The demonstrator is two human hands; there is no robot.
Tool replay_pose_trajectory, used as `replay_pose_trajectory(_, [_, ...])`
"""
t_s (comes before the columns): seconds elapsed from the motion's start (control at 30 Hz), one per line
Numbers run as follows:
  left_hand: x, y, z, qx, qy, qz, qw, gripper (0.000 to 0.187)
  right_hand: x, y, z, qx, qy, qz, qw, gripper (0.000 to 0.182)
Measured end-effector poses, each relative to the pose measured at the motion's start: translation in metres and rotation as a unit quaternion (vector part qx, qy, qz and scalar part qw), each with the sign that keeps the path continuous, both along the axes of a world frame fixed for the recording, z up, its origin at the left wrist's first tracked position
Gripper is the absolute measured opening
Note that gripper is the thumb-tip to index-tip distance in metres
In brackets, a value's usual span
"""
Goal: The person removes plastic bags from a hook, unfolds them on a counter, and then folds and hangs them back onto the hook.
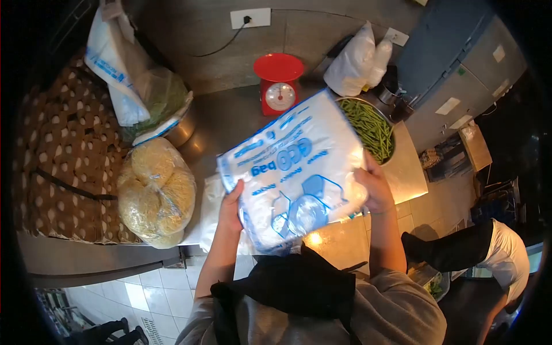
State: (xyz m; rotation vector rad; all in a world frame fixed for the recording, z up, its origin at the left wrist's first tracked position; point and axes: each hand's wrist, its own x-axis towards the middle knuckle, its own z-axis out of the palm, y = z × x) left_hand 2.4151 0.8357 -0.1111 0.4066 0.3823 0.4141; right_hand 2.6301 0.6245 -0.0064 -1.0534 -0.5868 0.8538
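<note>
A white plastic bag pack [305, 178] with blue "eco bag" print is held up in front of my body, tilted, its lettering upside down to me. My left hand [232, 206] grips its left edge, thumb on the front face. On the opposite edge, my right hand [375, 183] clasps the pack, fingers partly hidden. Just past the right hand is a metal bowl of green beans [368, 127]. Beyond the pack's top edge stands a red dial scale [279, 86]. To the left of my left hand lies a clear bag of pale noodles [156, 192].
Stacked egg trays [72, 155] with a dark strap fill the left. A metal pot [183, 127] with a bag of greens stands behind the noodles. White filled bags [353, 63] sit by the wall. A co-worker in a white shirt [509, 253] bends at the right.
</note>
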Motion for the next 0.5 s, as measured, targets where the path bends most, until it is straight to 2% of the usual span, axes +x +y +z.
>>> replay_pose_trajectory(0.07, [0.0, -0.009, -0.012, -0.025, 0.012, 0.054, 0.998, 0.044, 0.024, -0.006, -0.039, -0.121, 0.078, -0.048, 0.988, 0.047])
replay_pose_trajectory(0.13, [0.001, -0.018, -0.024, -0.042, 0.028, 0.083, 0.995, 0.043, 0.038, -0.011, -0.085, -0.027, 0.289, 0.059, 0.955, 0.047])
replay_pose_trajectory(0.17, [0.002, -0.022, -0.034, -0.056, 0.032, 0.091, 0.994, 0.043, 0.032, -0.008, -0.103, 0.002, 0.307, 0.088, 0.948, 0.049])
replay_pose_trajectory(0.2, [0.002, -0.025, -0.045, -0.068, 0.036, 0.102, 0.992, 0.044, 0.027, -0.01, -0.121, 0.012, 0.38, 0.109, 0.919, 0.043])
replay_pose_trajectory(0.27, [0.006, -0.039, -0.071, -0.087, 0.033, 0.11, 0.99, 0.045, 0.009, -0.006, -0.152, 0.059, 0.426, 0.129, 0.894, 0.047])
replay_pose_trajectory(0.37, [0.015, -0.06, -0.068, -0.106, 0.072, 0.121, 0.984, 0.045, -0.011, 0.007, -0.157, 0.05, 0.297, 0.1, 0.948, 0.052])
replay_pose_trajectory(0.47, [0.012, -0.062, -0.068, -0.133, 0.06, 0.101, 0.984, 0.046, -0.006, 0.03, -0.153, 0.083, 0.257, 0.124, 0.955, 0.054])
replay_pose_trajectory(0.5, [0.014, -0.062, -0.061, -0.133, 0.065, 0.102, 0.984, 0.046, -0.008, 0.041, -0.134, 0.089, 0.256, 0.104, 0.957, 0.049])
